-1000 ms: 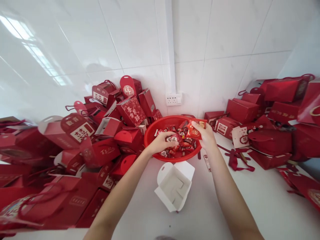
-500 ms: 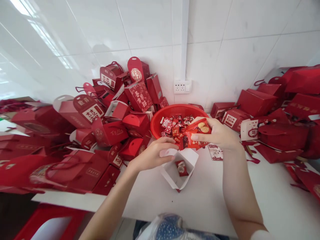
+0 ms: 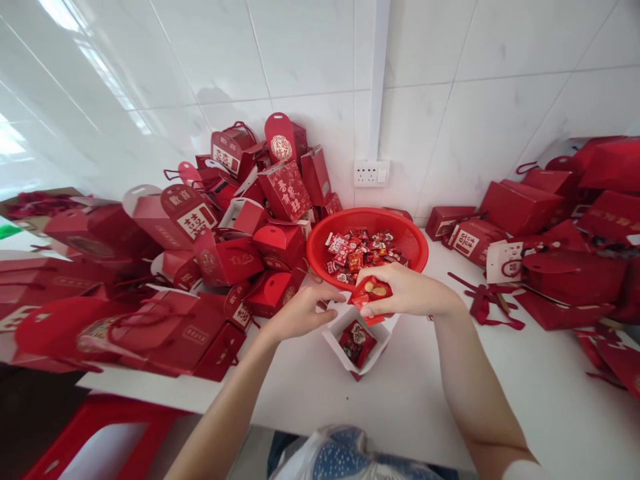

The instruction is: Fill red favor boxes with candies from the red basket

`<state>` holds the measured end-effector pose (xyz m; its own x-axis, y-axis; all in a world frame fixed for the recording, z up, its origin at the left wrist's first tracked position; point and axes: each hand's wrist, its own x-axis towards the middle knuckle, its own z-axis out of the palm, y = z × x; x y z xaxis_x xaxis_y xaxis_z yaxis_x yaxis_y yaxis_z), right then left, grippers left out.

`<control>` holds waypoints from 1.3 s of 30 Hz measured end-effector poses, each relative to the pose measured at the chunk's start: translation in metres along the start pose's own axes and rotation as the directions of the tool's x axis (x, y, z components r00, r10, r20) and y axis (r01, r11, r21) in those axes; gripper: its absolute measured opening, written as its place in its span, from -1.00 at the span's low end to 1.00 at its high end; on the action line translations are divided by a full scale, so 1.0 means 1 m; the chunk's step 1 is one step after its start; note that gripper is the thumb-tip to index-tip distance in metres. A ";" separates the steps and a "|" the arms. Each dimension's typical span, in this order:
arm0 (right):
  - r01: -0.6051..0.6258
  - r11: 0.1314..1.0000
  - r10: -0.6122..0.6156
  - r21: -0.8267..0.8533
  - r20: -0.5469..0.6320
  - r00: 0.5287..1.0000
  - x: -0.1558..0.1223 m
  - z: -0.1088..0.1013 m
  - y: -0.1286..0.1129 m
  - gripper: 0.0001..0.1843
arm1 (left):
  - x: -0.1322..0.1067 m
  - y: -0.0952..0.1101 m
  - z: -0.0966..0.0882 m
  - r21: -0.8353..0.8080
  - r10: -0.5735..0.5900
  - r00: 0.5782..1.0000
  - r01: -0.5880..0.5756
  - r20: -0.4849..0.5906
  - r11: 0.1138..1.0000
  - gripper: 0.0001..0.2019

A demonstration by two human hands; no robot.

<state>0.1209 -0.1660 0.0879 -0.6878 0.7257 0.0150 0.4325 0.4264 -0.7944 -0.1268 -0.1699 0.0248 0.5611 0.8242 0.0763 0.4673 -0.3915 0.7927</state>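
Note:
In the head view, my right hand [image 3: 407,290] is closed around a red biscuit packet [image 3: 371,297] printed with round golden biscuits. It hangs just above the back rim of a small open gift box [image 3: 383,357], white inside. My left hand [image 3: 306,311] is at the box's back left corner, its thumb and fingers around a raised flap. Inside the box lie dark red wrapped sweets [image 3: 357,341]. Behind my hands stands a red plastic basket [image 3: 417,243] holding many small wrapped sweets [image 3: 350,250].
Red gift boxes [image 3: 230,260] are heaped on the left, and more boxes [image 3: 523,207] are piled on the right. A dark red ribbon [image 3: 485,303] lies on the white table [image 3: 425,400]. A wall socket [image 3: 371,173] is behind the basket. A red stool [image 3: 75,433] stands below left.
My right hand has moved left and down with the biscuit packet, from the basket's front to over the box. More dark red sweets now show inside the box. My left hand stays at the flap.

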 end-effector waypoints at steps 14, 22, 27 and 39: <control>0.035 0.999 -0.033 0.007 -0.161 0.986 0.008 0.013 0.000 -0.87 | 0.006 -0.004 0.011 -0.066 0.065 0.997 -0.067 -0.045 0.996 -0.67; 0.156 0.979 -0.099 0.130 -0.364 0.926 0.006 0.007 0.002 -0.86 | 0.011 -0.018 0.017 -0.184 0.051 0.997 -0.062 -0.066 0.981 -0.69; 0.118 0.977 -0.032 0.176 -0.426 0.904 0.005 0.020 0.016 -0.87 | 0.014 -0.026 0.018 -0.230 0.048 0.997 -0.063 -0.066 0.971 -0.68; -0.163 0.978 0.102 -0.129 -0.388 0.916 -0.020 0.069 0.028 -0.79 | 0.017 -0.038 0.027 -0.341 0.002 0.998 -0.021 -0.057 0.940 -0.67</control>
<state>0.1067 -0.2062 0.0229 -0.3601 0.9176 0.1683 0.6101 0.3682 -0.7015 -0.1165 -0.1519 -0.0198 0.5222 0.8455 0.1116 0.1945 -0.2455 0.9497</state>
